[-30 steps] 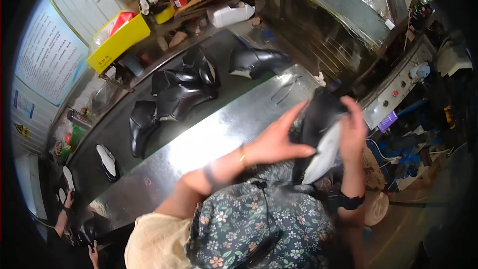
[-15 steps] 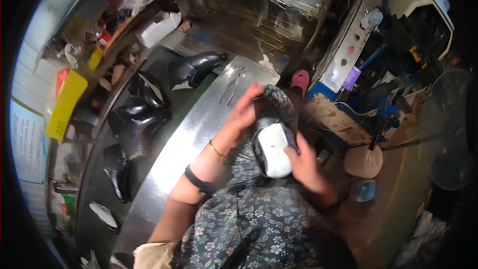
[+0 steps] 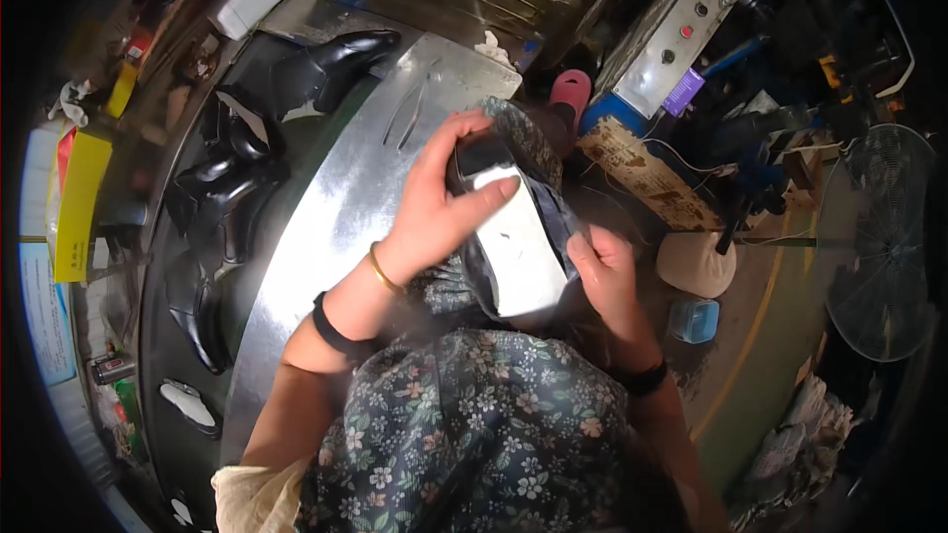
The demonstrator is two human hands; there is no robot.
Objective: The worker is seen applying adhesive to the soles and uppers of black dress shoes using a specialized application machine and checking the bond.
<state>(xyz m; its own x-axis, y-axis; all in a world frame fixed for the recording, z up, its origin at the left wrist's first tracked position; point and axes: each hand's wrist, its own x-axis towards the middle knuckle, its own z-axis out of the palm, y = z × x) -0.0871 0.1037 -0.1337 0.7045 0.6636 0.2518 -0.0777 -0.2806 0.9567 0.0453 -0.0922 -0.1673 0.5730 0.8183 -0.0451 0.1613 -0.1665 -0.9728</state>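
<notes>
In front of my apron I hold a black shoe upper with its long white insole board [image 3: 516, 249] turned up. My left hand [image 3: 441, 181] is closed round its upper end, thumb pressed on the white board and fingers along the far edge. With my right hand [image 3: 603, 271] I grip the dark loose edge of the shoe on the right side. What lies under the shoe is hidden. Beyond my left hand, pincers or long tweezers [image 3: 407, 114] lie on the shiny metal tabletop [image 3: 331, 178].
Left of the metal top, several black shoes [image 3: 232, 202] and a white-soled one [image 3: 190, 407] lie on a dark belt. At the right stand a button panel [image 3: 671, 39], a cream rounded stool [image 3: 698, 265], a light-blue container [image 3: 695, 321] and a fan [image 3: 884, 242]. A pink clog [image 3: 570, 91] shows beyond.
The shoe has come up larger and nearer in view. My left hand, raised off it before, now clasps its end with the thumb on the board. The whole view has shifted.
</notes>
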